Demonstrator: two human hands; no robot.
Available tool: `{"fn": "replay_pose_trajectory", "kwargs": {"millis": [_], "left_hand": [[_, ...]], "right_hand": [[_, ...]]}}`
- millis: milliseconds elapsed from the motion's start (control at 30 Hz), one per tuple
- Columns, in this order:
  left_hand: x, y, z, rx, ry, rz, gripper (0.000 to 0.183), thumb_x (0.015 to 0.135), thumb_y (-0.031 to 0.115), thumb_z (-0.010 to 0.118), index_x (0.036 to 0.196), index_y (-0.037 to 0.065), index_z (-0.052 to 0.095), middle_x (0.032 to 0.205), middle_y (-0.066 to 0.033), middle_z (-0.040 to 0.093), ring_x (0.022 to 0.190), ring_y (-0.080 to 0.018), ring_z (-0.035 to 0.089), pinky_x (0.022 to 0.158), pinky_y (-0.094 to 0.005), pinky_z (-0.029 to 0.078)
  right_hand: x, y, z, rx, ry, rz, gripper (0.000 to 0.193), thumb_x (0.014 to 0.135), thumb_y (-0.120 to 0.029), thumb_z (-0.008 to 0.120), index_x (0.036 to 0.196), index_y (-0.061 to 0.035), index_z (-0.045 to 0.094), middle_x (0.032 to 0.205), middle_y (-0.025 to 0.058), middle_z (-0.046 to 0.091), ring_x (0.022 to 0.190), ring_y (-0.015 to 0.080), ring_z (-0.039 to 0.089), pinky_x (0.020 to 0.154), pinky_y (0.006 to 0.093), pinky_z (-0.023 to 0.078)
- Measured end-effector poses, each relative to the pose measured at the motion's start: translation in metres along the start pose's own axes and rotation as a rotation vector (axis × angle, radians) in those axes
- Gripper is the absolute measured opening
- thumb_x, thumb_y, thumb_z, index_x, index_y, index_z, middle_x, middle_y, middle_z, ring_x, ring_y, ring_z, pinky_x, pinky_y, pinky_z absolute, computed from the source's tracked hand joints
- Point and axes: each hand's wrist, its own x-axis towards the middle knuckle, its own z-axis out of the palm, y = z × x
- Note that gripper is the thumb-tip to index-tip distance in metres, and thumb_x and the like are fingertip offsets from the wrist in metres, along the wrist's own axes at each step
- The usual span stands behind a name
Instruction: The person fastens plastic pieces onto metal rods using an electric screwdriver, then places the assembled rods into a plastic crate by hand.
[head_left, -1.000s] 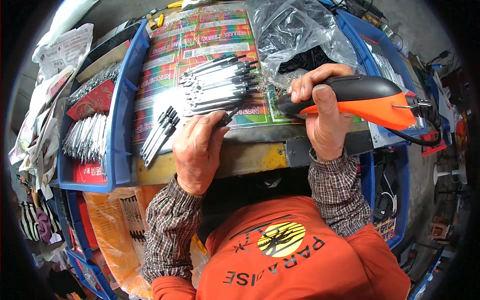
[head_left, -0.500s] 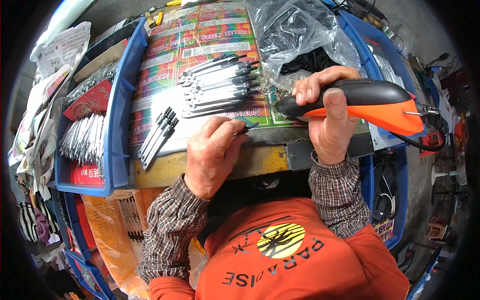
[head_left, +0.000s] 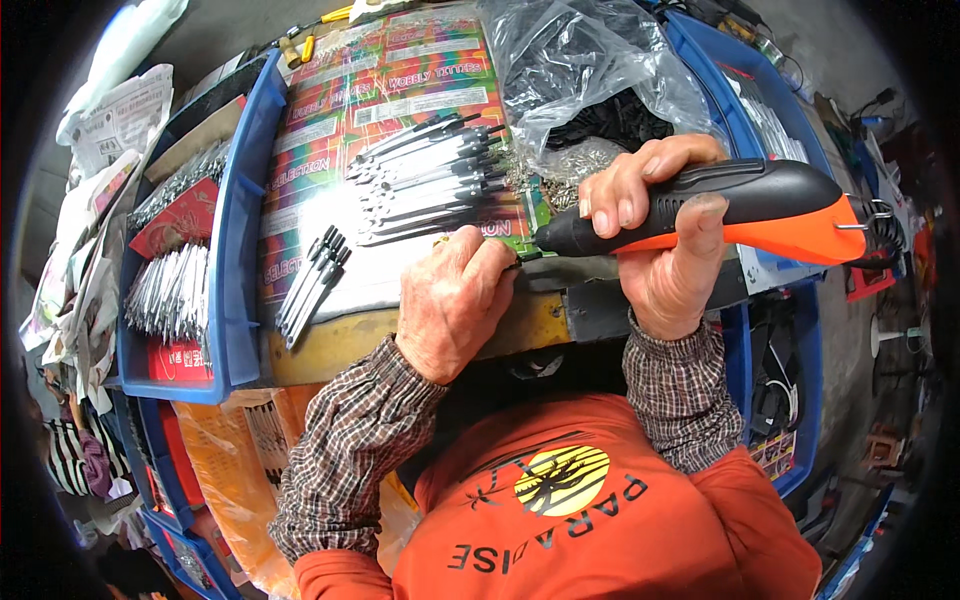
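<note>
My right hand (head_left: 665, 265) is wrapped round an orange and black electric screwdriver (head_left: 780, 200), its nose pointing left. At the table's front edge, my left hand (head_left: 450, 305) pinches a slim piece whose black end (head_left: 527, 257) sticks out beside the screwdriver's tip; the rest is hidden in the fingers. Whether tip and piece touch, I cannot tell. Beyond the left hand lies a pile of white pen-shaped pieces (head_left: 425, 185) with black ends. A smaller group of similar pieces (head_left: 313, 288) rests to its left. Small metal screws (head_left: 580, 165) are heaped behind the screwdriver.
A clear plastic bag (head_left: 560, 60) with black parts (head_left: 620, 118) lies at the back. Blue bins flank the work surface: the left bin (head_left: 235, 250) holds bundled white pieces (head_left: 170, 295), the right bin (head_left: 705, 60) more pieces. Printed colourful sheets (head_left: 425, 65) cover the table.
My left hand has moved right with the slim piece, bringing its black end close to the screwdriver's tip. The screwdriver has shifted slightly left and down.
</note>
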Motion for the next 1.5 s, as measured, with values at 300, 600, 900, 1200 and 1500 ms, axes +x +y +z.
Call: {"fn": "replay_pose_trajectory", "kwargs": {"millis": [300,600,900,1200,1500], "left_hand": [[0.001,0.002,0.002,0.038,0.016,0.004,0.021,0.061,-0.002,0.065,0.076,0.005,0.052,0.065,-0.0086,0.047,0.057,-0.0257,0.051,0.050,-0.0339,0.041],[0.000,0.001,0.002,0.003,0.027,0.020,0.022,0.062,-0.002,0.065,0.080,0.003,0.053,0.068,-0.0099,0.050,0.060,-0.0259,0.053,0.052,-0.0332,0.043],[0.002,0.006,-0.002,0.064,-0.014,0.011,0.031,0.063,-0.001,0.065,0.092,0.005,0.058,0.068,-0.0084,0.049,0.060,-0.0249,0.052,0.052,-0.0330,0.043],[0.000,0.003,0.000,0.048,0.000,0.033,0.024,0.064,-0.002,0.064,0.086,0.006,0.059,0.068,-0.0079,0.049,0.059,-0.0241,0.053,0.051,-0.0330,0.042],[-0.005,-0.003,-0.004,0.054,0.002,0.046,0.021,0.065,-0.001,0.061,0.085,0.006,0.059,0.070,-0.0079,0.052,0.062,-0.0251,0.054,0.054,-0.0347,0.044]], "right_hand": [[0.000,-0.005,0.001,0.042,-0.007,0.006,0.050,0.076,-0.054,0.058,0.088,-0.0074,0.043,0.063,0.0016,0.045,0.055,0.0131,0.046,0.059,0.0313,0.040],[0.000,-0.007,0.001,0.066,-0.028,0.022,0.050,0.075,-0.053,0.060,0.088,-0.0074,0.043,0.063,0.0014,0.045,0.055,0.0130,0.047,0.059,0.0309,0.041],[-0.001,-0.008,0.001,0.072,-0.051,0.011,0.049,0.075,-0.051,0.061,0.088,-0.0070,0.044,0.063,0.0011,0.046,0.054,0.0128,0.048,0.058,0.0306,0.041],[-0.002,-0.009,0.001,0.074,-0.051,0.003,0.050,0.075,-0.053,0.060,0.088,-0.0073,0.043,0.063,0.0015,0.045,0.055,0.0129,0.047,0.058,0.0305,0.041],[-0.001,-0.008,0.004,0.082,-0.028,-0.025,0.052,0.076,-0.056,0.056,0.088,-0.0075,0.043,0.063,0.0004,0.043,0.055,0.0127,0.044,0.058,0.0314,0.039]]}}
